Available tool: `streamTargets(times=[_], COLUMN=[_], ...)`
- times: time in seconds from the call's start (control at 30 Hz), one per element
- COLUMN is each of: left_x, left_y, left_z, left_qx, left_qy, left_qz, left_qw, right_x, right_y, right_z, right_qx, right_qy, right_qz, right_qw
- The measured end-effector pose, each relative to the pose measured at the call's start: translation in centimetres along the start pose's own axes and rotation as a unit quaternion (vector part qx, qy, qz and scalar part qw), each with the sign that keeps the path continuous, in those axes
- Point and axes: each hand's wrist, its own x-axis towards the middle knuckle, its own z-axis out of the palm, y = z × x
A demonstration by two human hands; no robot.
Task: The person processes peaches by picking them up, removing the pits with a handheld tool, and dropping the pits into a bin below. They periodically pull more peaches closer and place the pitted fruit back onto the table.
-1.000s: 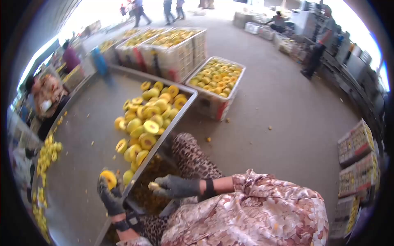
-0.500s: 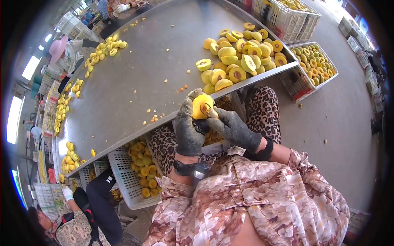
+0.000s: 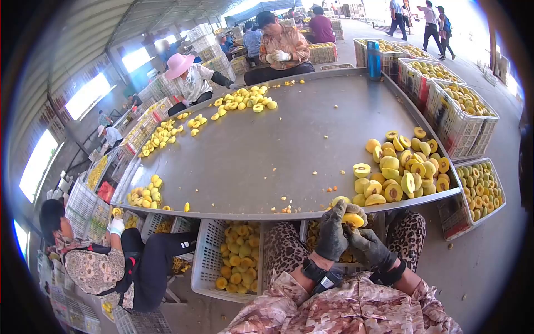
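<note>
My left hand (image 3: 331,232), in a dark grey work glove, is closed around a yellow peach half (image 3: 352,220) by the table's near edge. Just below and to the right is my right hand (image 3: 371,249), also gloved, its fingers curled close under the fruit. Whatever is between those fingers is hidden. A heap of peach halves (image 3: 392,192) lies on the metal table (image 3: 261,150) beyond my hands, several with brown pit hollows or pits showing. Small pit pieces (image 3: 286,210) are scattered along the near edge.
A white crate (image 3: 201,267) of peach halves stands below the table on the left, another crate (image 3: 471,225) on the right. Stacked crates (image 3: 453,133) and a blue bottle (image 3: 373,60) are at the far right. Co-workers sit at the left and far sides, near more peach halves (image 3: 245,99).
My view has tilted up, showing more of the far side and the co-workers. The peach half's cut face is turned more away, and my right hand has dropped lower beside it.
</note>
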Motion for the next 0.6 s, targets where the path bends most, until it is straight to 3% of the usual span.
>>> streamTargets(times=[0.07, 0.17, 0.3, 0.37, 0.4, 0.43, 0.47, 0.5, 0.57, 0.6], left_x=[0.1, 0.2, -1.9, -3.0, -3.9, -4.4, -4.4, -4.0, -0.1, 3.0], left_y=[0.5, 0.1, 5.6, 8.7, 10.5, 12.1, 13.3, 14.2, 14.2, 13.8], left_z=[0.1, -0.6, -1.2, -5.7, -9.2, -13.1, -16.6, -19.9, -21.1, -18.8], left_qx=[-0.020, -0.046, 0.001, 0.170, 0.240, 0.306, 0.376, 0.440, 0.550, 0.620], left_qy=[-0.066, -0.102, 0.046, 0.126, 0.181, 0.238, 0.279, 0.299, 0.213, 0.162], left_qz=[-0.049, -0.043, 0.011, 0.019, 0.036, 0.049, 0.056, 0.066, 0.136, 0.167], left_qw=[0.996, 0.993, 0.999, 0.977, 0.953, 0.921, 0.882, 0.844, 0.796, 0.750], right_x=[-1.1, -0.2, 1.0, 1.4, 2.6, 1.6, 1.0, 0.5, 1.1, 1.2], right_y=[-1.9, -2.4, -3.3, -3.3, 0.5, 0.1, 0.7, 1.0, 0.5, 0.5], right_z=[1.1, 1.3, 3.6, 3.5, -0.1, 0.1, -0.7, -1.0, -0.6, -0.4], right_qx=[0.041, 0.063, -0.091, -0.226, -0.419, -0.661, -0.702, -0.647, -0.536, -0.545], right_qy=[-0.015, -0.058, -0.114, -0.098, -0.047, 0.034, 0.076, 0.094, 0.106, 0.116], right_qz=[0.006, 0.079, 0.076, 0.017, -0.026, -0.016, 0.008, 0.000, -0.037, -0.067], right_qw=[0.999, 0.993, 0.986, 0.969, 0.907, 0.749, 0.708, 0.757, 0.837, 0.828])
